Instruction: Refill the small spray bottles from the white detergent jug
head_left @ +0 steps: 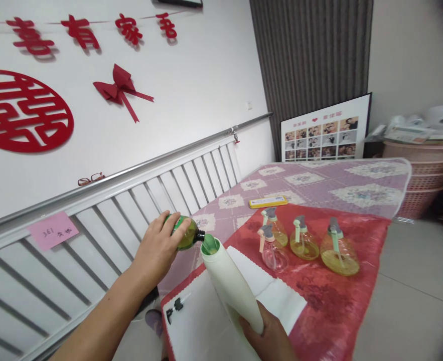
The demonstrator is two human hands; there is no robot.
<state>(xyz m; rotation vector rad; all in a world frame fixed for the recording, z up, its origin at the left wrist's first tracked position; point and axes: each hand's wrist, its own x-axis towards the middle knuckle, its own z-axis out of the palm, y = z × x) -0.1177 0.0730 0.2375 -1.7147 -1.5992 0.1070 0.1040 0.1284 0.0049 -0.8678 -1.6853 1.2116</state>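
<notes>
My left hand [160, 240] is wrapped round a green bottle [187, 236], tipped so that its black neck points right. That neck sits at a small green funnel [209, 244] set in the mouth of a tall white bottle [232, 287]. Whether liquid is flowing is hard to make out. Low on the white bottle, my right hand [269, 335] grips it while it leans towards the left. A black pump head [175, 308] lies on a white cloth [202, 326] below.
Several small spray bottles [304, 244], most with yellowish liquid, stand right on a red cloth [341, 301]. Behind them lies a yellow-edged box [268, 201]. A white radiator [104, 235] runs along the left wall; stacked pink baskets [419, 193] stand far right.
</notes>
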